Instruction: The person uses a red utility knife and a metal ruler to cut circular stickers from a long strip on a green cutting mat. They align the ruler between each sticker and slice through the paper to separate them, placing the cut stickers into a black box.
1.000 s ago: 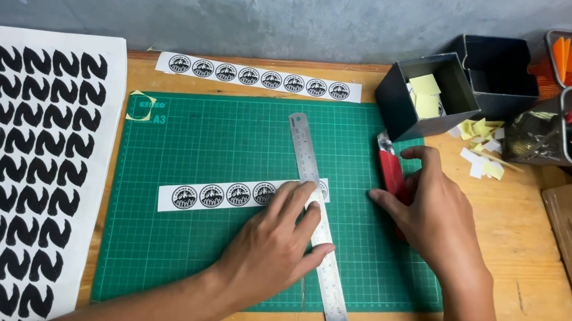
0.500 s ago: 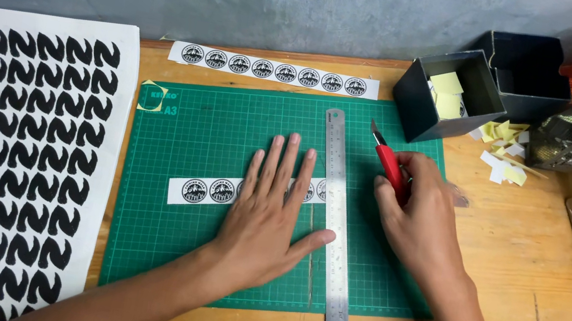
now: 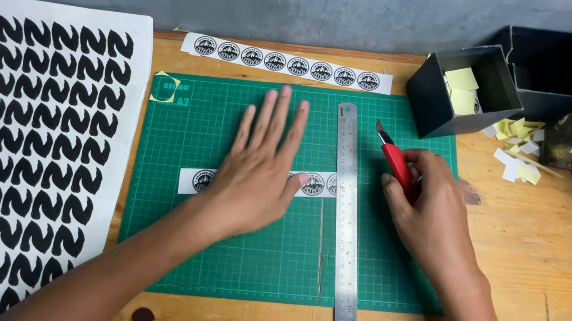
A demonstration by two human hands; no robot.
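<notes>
1. At nine o'clock, hanging off the bench, lies the big white sheet of black printed shapes [image 3: 13, 152]; it crowds the left edge of my green cutting mat [image 3: 208, 249], so there is little spare room that way.
2. My left hand [image 3: 260, 172] lies flat, fingers spread, pressing the sticker strip [image 3: 198, 179] onto the mat's middle. It grips nothing, only holds the strip down.
3. Just right of that hand the steel ruler [image 3: 346, 226] runs from twelve to six o'clock, crossing the strip's right end and overhanging the mat's near edge.
4. At two o'clock from the ruler's middle, my right hand [image 3: 432, 221] is closed round the red craft knife [image 3: 394, 158], blade pointing to eleven o'clock, just beside the ruler, above the strip.
5. I judge this the lining-up step, not the cut; the next move calls for a steady ruler and the blade against its edge.
6. Bare mat lies towards six o'clock for the pull. A second sticker strip [image 3: 287, 64] sits at twelve, black boxes [image 3: 463, 90] at one o'clock.
</notes>
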